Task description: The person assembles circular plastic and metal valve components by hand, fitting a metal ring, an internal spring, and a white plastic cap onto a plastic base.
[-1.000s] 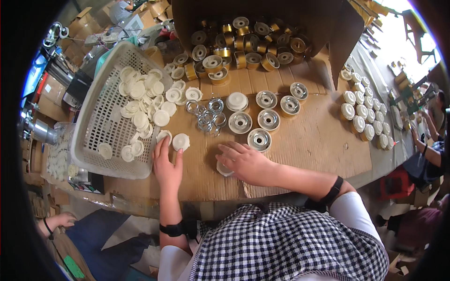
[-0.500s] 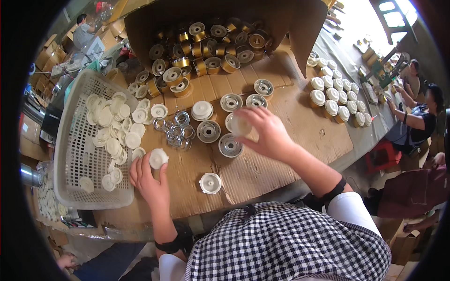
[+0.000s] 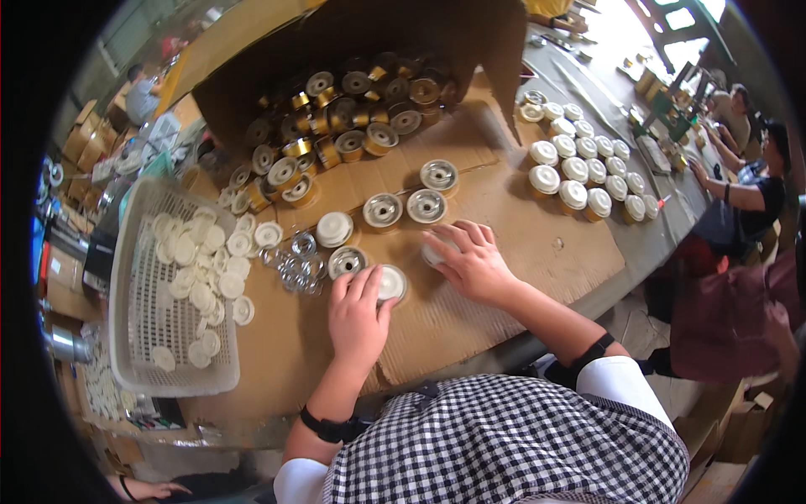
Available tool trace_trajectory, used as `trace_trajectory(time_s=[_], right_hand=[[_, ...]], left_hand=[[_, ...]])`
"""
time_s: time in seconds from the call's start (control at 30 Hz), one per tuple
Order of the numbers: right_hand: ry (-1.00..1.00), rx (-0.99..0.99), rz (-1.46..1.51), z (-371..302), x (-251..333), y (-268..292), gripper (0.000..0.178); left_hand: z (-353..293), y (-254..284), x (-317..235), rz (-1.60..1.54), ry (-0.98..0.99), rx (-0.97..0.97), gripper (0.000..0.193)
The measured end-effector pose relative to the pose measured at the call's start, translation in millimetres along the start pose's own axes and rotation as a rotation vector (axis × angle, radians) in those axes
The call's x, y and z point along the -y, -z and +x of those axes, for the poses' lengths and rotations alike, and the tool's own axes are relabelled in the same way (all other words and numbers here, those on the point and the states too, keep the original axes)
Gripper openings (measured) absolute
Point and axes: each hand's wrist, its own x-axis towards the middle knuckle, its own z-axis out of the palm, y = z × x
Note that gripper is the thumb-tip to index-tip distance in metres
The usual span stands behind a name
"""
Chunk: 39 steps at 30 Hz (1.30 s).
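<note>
My left hand [image 3: 359, 317] has its fingers curved round a round white plastic cap [image 3: 391, 284], which sits on a metal cup. My right hand [image 3: 477, 267] grips another white cap [image 3: 437, 249], largely covered by its fingers; whether a cup is beneath it I cannot tell. Close by are an uncovered gold-sided metal cup [image 3: 347, 262] and a cup topped with a white cap [image 3: 334, 228]. Three more uncovered cups stand beyond, including one at the front left [image 3: 382, 211]. Silvery wire rings [image 3: 300, 267] lie in a heap left of my left hand.
A pale perforated plastic basket [image 3: 175, 388] holding loose white discs is at left. Gold cups fill a tipped cardboard box [image 3: 504, 92] at the back. Rows of white-capped cups [image 3: 573, 194] occupy the right. Co-workers [image 3: 747, 195] sit beyond the table's right side.
My left hand has carried its white cap rightward from beside the basket onto a cup. My right hand has shifted right, away from the uncovered cups. The whole view has turned slightly.
</note>
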Motion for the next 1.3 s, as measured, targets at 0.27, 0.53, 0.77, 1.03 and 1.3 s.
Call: trace_trajectory(time_s=[0.27, 0.53, 0.77, 1.03, 1.3], right_hand=[[-0.423, -0.213, -0.334, -88.4, -108.0, 41.5, 0.06], [-0.528, -0.232, -0.332, -107.3, -146.2, 33.9, 0.053], [-0.311, -0.553, -0.352, -84.6, -100.9, 44.9, 0.054], [0.44, 0.252, 0.544, 17.5, 115.5, -11.0, 0.06], [0.412, 0.287, 0.435, 22.6, 131.0, -53.8, 0.054]], left_hand=[[17.8, -35.9, -53.1, -0.183, -0.164, 0.271, 0.058], [112.6, -136.5, -110.7, -0.153, -0.257, 0.228, 0.064], [31.5, 2.1, -65.3, -0.435, -0.32, 0.083, 0.049], [-97.3, 87.3, 75.6, 0.219, 0.427, -0.225, 0.035], [-109.4, 89.2, 182.7, 0.388, 0.403, -0.195, 0.051]])
